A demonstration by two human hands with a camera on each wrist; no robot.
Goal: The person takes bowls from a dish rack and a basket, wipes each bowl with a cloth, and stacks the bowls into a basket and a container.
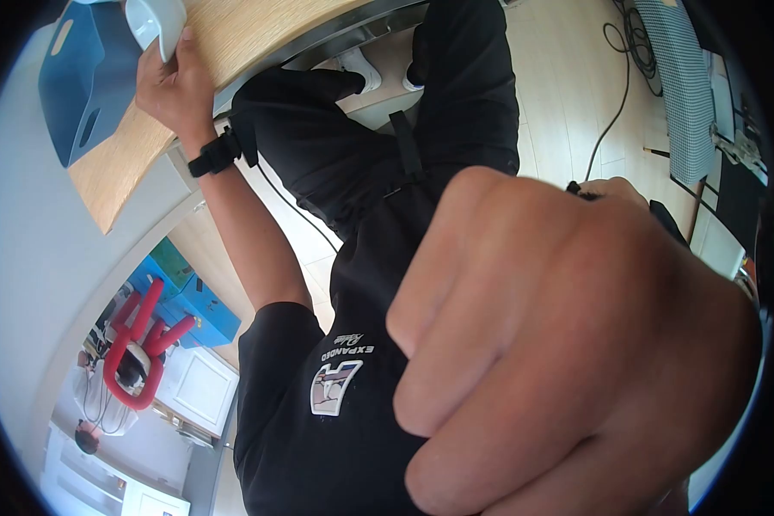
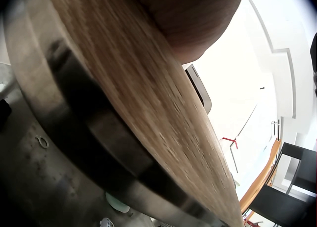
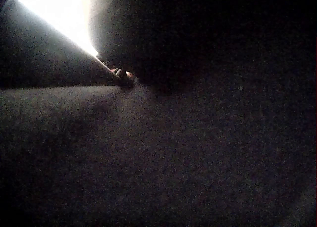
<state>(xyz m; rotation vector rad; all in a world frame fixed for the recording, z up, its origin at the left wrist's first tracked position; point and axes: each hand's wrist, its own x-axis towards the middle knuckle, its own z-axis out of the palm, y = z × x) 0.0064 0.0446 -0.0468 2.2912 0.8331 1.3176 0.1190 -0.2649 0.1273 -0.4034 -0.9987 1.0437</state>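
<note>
In the head view my left hand [image 1: 176, 86] is at the wooden tabletop [image 1: 241, 26], its fingers gripping the lower part of a glossy white cup [image 1: 162, 21]. The top of that cup is cut off by the frame. A blue-grey bin [image 1: 82, 77] with cut-out handle slots stands just left of it. The left wrist view has part of the hand [image 2: 198, 19] over the table edge, with the cup out of sight. Close before the head camera, my right hand [image 1: 568, 353] has its fingers curled, palm hidden. Dark cloth [image 3: 173, 152] fills the right wrist view.
A dark metallic rim [image 2: 99, 123] runs under the tabletop edge. Black-trousered legs [image 1: 464, 86] extend below the table. Black cables [image 1: 641, 52] lie on the floor by a checked panel [image 1: 684, 103]. A red-framed object [image 1: 138, 344] and blue boxes [image 1: 193, 297] are at lower left.
</note>
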